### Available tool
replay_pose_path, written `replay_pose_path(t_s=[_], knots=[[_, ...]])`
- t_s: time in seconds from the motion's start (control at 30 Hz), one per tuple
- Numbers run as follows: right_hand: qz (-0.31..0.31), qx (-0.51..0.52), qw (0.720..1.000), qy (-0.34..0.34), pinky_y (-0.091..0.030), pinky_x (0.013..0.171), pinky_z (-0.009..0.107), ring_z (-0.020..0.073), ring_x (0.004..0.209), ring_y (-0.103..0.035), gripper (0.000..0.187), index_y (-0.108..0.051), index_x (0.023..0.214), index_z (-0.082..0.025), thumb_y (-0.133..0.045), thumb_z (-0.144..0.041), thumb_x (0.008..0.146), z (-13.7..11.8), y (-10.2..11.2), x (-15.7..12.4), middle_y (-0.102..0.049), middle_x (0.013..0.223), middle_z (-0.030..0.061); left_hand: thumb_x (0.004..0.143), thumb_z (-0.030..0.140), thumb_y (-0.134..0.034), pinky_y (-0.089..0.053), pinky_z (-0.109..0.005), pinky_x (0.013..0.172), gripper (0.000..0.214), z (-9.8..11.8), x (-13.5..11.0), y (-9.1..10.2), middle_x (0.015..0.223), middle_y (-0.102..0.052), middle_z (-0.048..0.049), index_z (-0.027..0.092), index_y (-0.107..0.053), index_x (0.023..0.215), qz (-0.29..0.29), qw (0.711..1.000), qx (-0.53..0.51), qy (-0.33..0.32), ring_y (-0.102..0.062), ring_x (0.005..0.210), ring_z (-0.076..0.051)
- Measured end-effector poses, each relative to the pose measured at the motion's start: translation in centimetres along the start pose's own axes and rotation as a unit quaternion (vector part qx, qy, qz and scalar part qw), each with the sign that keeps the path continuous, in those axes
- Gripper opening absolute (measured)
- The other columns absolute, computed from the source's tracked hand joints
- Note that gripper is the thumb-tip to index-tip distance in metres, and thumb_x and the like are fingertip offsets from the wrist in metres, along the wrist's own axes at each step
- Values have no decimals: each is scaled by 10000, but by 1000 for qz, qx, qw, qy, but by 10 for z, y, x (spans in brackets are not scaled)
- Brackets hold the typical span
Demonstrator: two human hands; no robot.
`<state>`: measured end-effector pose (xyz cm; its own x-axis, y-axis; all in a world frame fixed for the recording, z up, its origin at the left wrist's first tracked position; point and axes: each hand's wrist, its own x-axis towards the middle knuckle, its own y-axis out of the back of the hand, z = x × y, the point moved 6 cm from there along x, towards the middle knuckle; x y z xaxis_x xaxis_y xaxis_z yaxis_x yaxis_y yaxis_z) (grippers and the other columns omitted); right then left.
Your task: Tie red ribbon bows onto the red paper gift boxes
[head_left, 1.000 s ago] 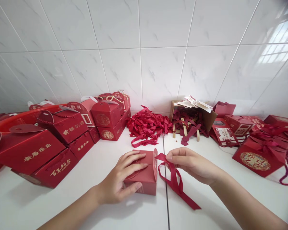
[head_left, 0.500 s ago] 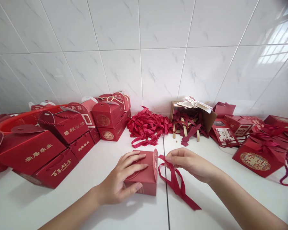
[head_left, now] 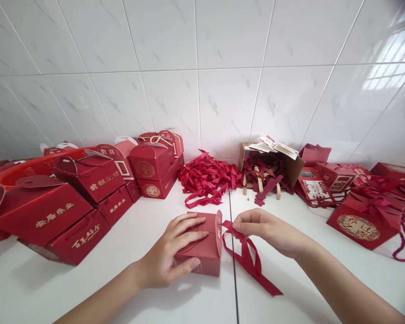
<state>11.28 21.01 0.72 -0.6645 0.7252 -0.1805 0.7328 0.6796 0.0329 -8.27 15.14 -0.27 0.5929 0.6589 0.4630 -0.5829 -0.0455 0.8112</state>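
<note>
A small red gift box (head_left: 202, 265) sits on the white table in front of me. Across its top lie the fingers of my left hand (head_left: 167, 254), with the thumb against its front side, so the hand grips the box from the left. Just right of the box's raised, rounded flap, my right hand (head_left: 259, 229) pinches a red ribbon (head_left: 251, 265) between thumb and fingertips. The ribbon hangs in loops below that hand, and a cut end trails on the table. Its upper end reaches the flap; whether it passes through a hole there, I cannot tell.
Stacked red boxes (head_left: 81, 238) and an orange-red basin (head_left: 43, 166) stand at the left. A pile of red ribbons (head_left: 209, 175) lies near the tiled wall, beside an open carton (head_left: 295, 173) of tags. More red boxes (head_left: 361, 225) stand at the right. A dark seam (head_left: 235, 288) divides the table.
</note>
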Motion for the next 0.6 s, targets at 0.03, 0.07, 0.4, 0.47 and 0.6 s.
replay_pose_path(t_s=[0.03,0.07,0.4,0.47,0.6], knots=[[-5,1,1000,4,-316,697,277,120,671,-407,296,-612,696,-143,-667,-426,765,-1,-1,-1,-506,675,-14,834,231,-576,-335,-522,1082,548,0,0,0,1425,-400,-90,274,-429,1360,-1,1000,-1,0,-285,1342,-304],[-10,3,1000,8,-320,706,279,122,681,-412,296,-615,705,-141,-664,-426,771,-2,-2,-1,-514,687,-8,833,231,-576,-332,-523,1083,548,1,0,0,1425,-399,-91,272,-429,1359,-1,1000,-2,-1,-282,1342,-304],[-23,-31,999,15,-255,592,251,93,607,-310,393,-532,651,-148,-625,-499,803,2,-10,-4,-403,628,-37,835,253,-568,-321,-525,1083,556,6,-2,-7,1433,-380,-87,282,-411,1367,-16,1000,-23,-7,-248,1350,-314],[-21,-47,998,22,-233,561,250,88,582,-283,422,-491,614,-155,-600,-507,819,2,-12,-3,-369,602,-45,833,262,-570,-326,-523,1079,552,7,-2,-7,1435,-381,-86,283,-419,1363,-16,999,-26,-11,-252,1348,-319],[2,-64,998,24,-231,520,241,80,544,-301,415,-526,626,-155,-592,-518,817,0,-15,-3,-393,570,-45,828,282,-572,-325,-528,1074,565,10,-3,-9,1443,-380,-88,279,-417,1371,-13,999,-31,-21,-256,1344,-331]])
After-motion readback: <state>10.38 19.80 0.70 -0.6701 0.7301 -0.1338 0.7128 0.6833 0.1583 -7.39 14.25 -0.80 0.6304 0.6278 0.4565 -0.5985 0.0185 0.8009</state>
